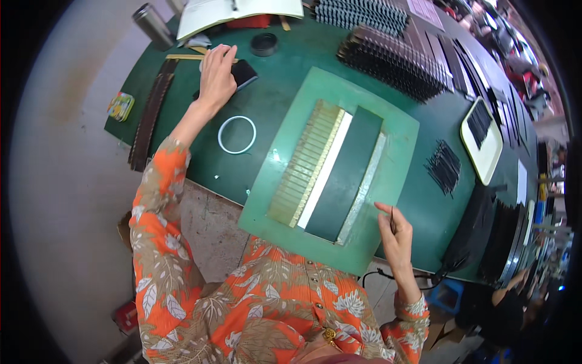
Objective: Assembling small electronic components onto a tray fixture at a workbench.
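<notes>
Head view: upper left, the left hand (218,77) bends over a flat black pad (245,74); I cannot tell whether its fingers grip anything. Lower right, the right hand (395,236) has fingers pinched around a thin dark tool (393,222), near the central pale-green rectangular board (339,91).

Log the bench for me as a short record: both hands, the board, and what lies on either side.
Left hand: over a black item, contact unclear
Right hand: holds a thin dark tool
Board: green, bearing tan strips, a white strip, a silver bar
Left of board: white ring
Right of board: loose black sticks, cream tray
</notes>
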`<state>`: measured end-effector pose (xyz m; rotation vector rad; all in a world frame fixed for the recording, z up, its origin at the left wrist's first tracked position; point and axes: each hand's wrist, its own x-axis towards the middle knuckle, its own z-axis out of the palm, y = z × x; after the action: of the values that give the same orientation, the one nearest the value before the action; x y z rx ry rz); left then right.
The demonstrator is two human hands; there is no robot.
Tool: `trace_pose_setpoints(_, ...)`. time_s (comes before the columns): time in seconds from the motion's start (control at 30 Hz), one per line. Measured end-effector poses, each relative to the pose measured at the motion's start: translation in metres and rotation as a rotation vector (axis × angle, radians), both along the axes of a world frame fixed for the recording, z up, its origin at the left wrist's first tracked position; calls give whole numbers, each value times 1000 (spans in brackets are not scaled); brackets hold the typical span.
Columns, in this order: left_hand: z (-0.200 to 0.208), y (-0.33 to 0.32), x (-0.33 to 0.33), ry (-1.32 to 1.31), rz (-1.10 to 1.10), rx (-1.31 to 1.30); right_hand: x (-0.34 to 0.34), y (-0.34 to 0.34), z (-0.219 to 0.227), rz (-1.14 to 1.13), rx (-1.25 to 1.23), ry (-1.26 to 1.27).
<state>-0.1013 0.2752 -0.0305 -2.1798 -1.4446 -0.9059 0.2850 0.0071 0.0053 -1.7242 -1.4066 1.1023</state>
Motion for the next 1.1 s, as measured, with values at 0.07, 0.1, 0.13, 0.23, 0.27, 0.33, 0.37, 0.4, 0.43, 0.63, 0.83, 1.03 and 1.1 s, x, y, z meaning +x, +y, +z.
trace_pose_setpoints(0.07,23,-29,52,-47,-190,-111,-1,14,7,10,37,-31)
trace_pose_setpoints(0.1,27,-47,72,-35,-288,-177,-4,23,9,3,26,-23)
trace_pose_setpoints(0.13,25,-62,94,-30,-389,-244,-7,33,9,17,62,-30)
trace_pose_setpoints(0.23,10,-99,146,17,-484,-295,-18,63,11,43,106,7)
trace_pose_setpoints(0.27,4,-103,161,19,-491,-331,-20,70,10,34,117,39)
trace_pose_setpoints(0.33,-3,-104,175,25,-490,-374,-22,82,6,38,114,49)
trace_pose_setpoints(0.37,-5,-103,179,62,-440,-382,-22,87,5,40,117,54)
trace_pose_setpoints(0.4,-7,-101,182,98,-391,-390,-22,89,3,42,119,58)
trace_pose_setpoints(0.43,-9,-99,185,134,-343,-398,-21,90,2,42,115,60)
trace_pose_setpoints(0.63,-8,-102,197,149,-269,-410,-16,94,-3,49,99,91)
trace_pose_setpoints(0.83,-7,-115,195,140,-252,-359,-22,105,-4,63,101,64)
trace_pose_setpoints(1.03,-3,-130,184,74,-298,-391,-21,125,-4,36,208,-172)
trace_pose_setpoints(1.1,-4,-131,181,9,-364,-432,-19,130,-6,29,256,-260)
